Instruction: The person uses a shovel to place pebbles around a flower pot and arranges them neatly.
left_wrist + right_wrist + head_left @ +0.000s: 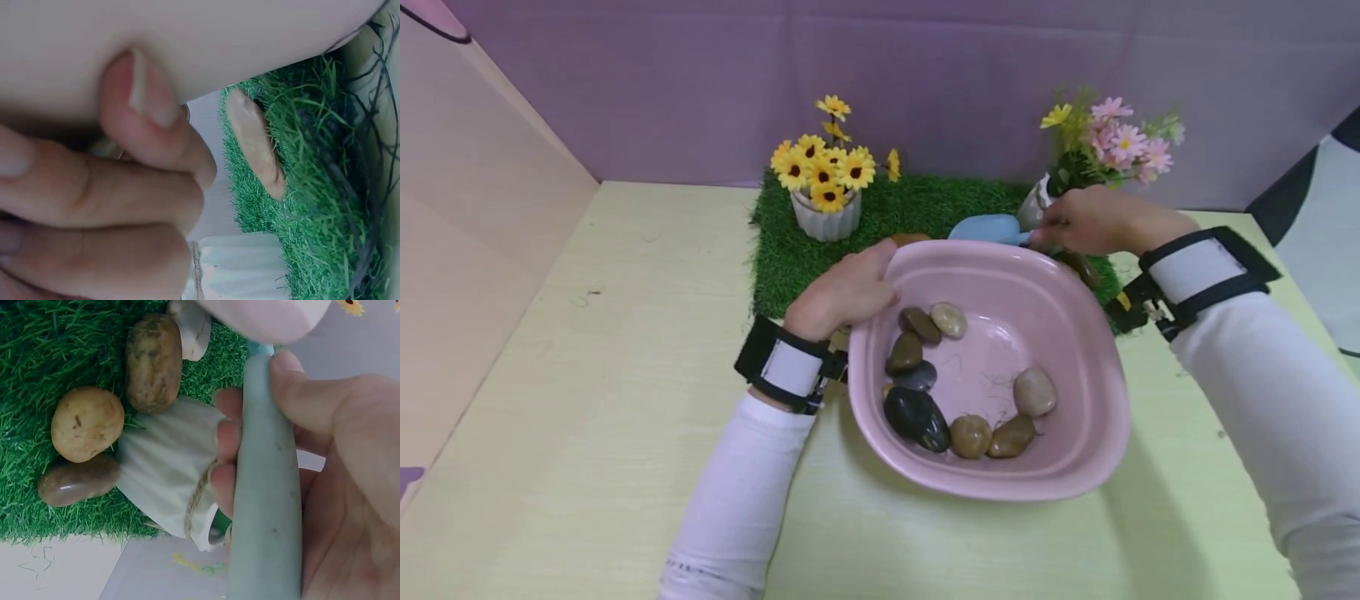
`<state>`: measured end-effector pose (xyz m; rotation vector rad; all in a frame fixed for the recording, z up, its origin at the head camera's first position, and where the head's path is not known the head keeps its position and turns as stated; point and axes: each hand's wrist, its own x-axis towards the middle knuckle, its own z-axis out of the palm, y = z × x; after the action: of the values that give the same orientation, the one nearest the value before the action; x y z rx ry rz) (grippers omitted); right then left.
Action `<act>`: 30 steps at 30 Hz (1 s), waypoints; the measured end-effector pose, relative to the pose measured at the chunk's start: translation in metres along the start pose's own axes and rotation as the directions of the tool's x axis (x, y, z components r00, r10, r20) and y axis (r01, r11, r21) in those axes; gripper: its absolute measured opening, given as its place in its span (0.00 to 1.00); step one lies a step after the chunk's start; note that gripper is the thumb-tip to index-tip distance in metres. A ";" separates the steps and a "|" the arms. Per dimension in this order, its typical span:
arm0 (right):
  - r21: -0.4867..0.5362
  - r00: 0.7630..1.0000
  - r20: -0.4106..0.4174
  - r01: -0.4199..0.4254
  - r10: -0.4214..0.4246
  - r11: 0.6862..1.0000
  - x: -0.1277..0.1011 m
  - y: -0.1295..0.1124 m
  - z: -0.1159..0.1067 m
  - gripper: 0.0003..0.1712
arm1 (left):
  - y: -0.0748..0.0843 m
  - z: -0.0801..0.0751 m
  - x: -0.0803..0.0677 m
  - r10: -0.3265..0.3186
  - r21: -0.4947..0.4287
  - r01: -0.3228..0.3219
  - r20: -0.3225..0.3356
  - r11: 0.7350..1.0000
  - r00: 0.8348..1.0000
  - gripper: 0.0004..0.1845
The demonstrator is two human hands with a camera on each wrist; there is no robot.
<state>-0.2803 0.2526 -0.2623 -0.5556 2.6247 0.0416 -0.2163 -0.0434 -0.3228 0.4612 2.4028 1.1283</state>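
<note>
The light blue plastic scoop with a rounded blade and a thick handle point(987, 227) lay just past the far rim of the wide pink plastic basin point(992, 488), over a mat of green artificial grass point(928, 197). Its long axis ran roughly side to side before the person, blade to the left and handle to the right. The right hand point(1093, 219) was the nearer one: its fingers and thumb were wrapped round the handle, which looked pale green in the right wrist view. From that hand the blade reached leftward. The relation that seemed to count most was that the basin's far rim stood between the blade and the basin's inside.

The left hand point(850, 287) was well apart from the scoop's handle, at the basin's far left corner, its fingers curled and gripping the rim. Smooth brown, black, grey and cream stones point(917, 418) lay inside, mostly along the left and near sides. Whether the basin's base touched the pale wooden table point(625, 375) could not be told.

The white ribbed pot of pink flowers point(1036, 202) stood close beyond the scoop, with a mottled brown stone point(154, 362) and a round tan stone point(87, 423) near it on the grass.
</note>
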 end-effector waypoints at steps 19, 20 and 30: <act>0.008 0.999 -0.037 -0.005 0.006 1.000 -0.008 0.014 -0.008 0.29 | 0.001 0.001 0.000 0.002 0.048 -0.002 0.001 0.999 1.000 0.14; 0.006 0.999 -0.049 -0.003 0.003 1.000 -0.009 0.014 -0.009 0.29 | 0.001 0.001 0.000 0.005 0.047 -0.005 0.000 0.999 1.000 0.14; 0.027 0.985 -0.170 -0.005 0.010 1.000 -0.017 0.019 -0.016 0.26 | 0.001 0.001 -0.001 -0.011 0.021 0.011 0.000 1.000 1.000 0.12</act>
<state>-0.2801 0.2743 -0.2419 -0.5627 2.7883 -0.0403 -0.2153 -0.0428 -0.3221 0.4546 2.4166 1.0990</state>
